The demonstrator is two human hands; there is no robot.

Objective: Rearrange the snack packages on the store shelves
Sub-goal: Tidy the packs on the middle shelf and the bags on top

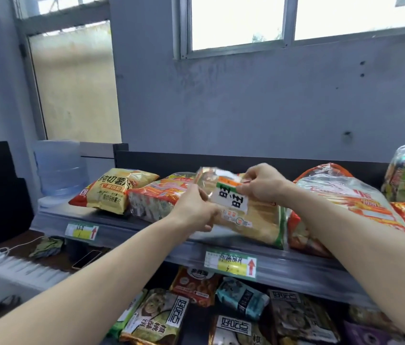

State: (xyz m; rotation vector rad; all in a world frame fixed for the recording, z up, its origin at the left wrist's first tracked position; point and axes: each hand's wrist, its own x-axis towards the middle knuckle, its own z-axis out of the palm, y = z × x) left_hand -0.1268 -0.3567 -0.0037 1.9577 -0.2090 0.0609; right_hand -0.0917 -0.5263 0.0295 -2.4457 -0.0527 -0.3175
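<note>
Both left hand (194, 210) and right hand (263, 186) pinch glossy cracker bag (255, 226) (crinkly plastic)

Your left arm (121, 265) and right arm (345, 232) stretch forward, bare, converging; your left hand (194, 210) grips the pack (248, 220) at its left edge, fingers curled round it; your right hand (263, 185) pinches its upper part, fingers curled.

The yellow chip bag (111, 191) on the top shelf (146, 235) reads 纯切薯片. The clear pack (243, 215) mid-shelf carries a white label saying 旺旺. Underneath, a biscuit bag (156, 317) shows 好吃点, as do two others. The price tag's (230, 263) handwriting I can't make out.
</note>
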